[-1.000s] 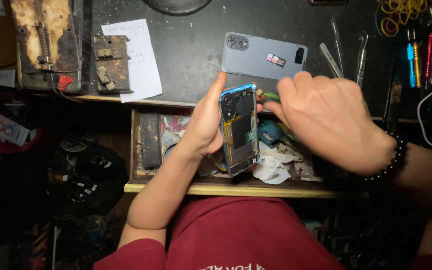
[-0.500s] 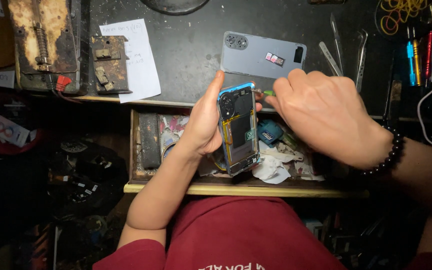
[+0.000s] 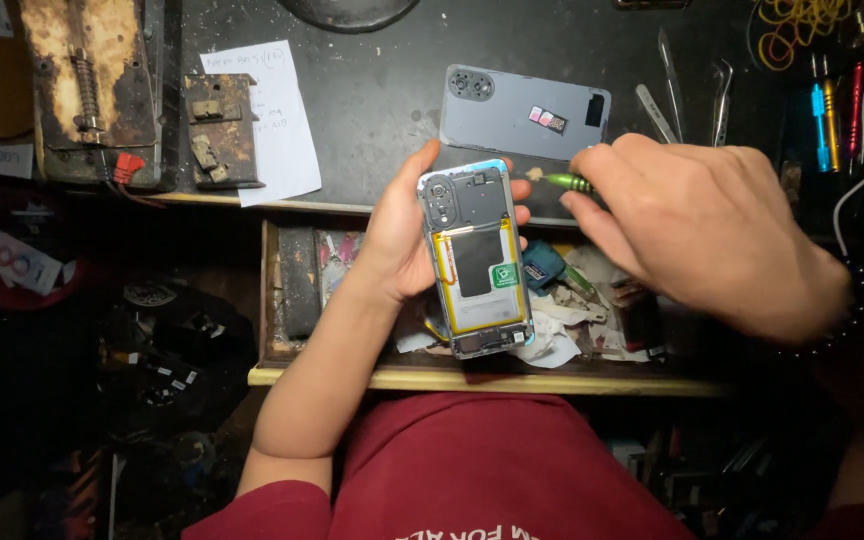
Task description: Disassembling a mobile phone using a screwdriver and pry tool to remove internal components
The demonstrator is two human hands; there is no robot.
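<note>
My left hand (image 3: 402, 240) grips an opened phone (image 3: 477, 260) with its back cover off, so the camera module, black plate and battery show. It hangs over an open wooden drawer (image 3: 492, 380). My right hand (image 3: 702, 230) holds a thin green-handled screwdriver (image 3: 564, 182), whose tip points left toward the phone's upper right edge. The removed grey back cover (image 3: 522, 112) lies flat on the dark bench just behind the phone.
A white paper note (image 3: 262, 120) and rusty metal fixtures (image 3: 92, 90) lie on the bench at left. Tweezers (image 3: 672, 80) and coloured tools (image 3: 832, 100) stand at right. The drawer holds scraps, a blue key fob (image 3: 542, 265) and small parts.
My right hand has drawn away to the right, off the phone's top. The green screwdriver now shows clearly. The phone has stayed in my left hand.
</note>
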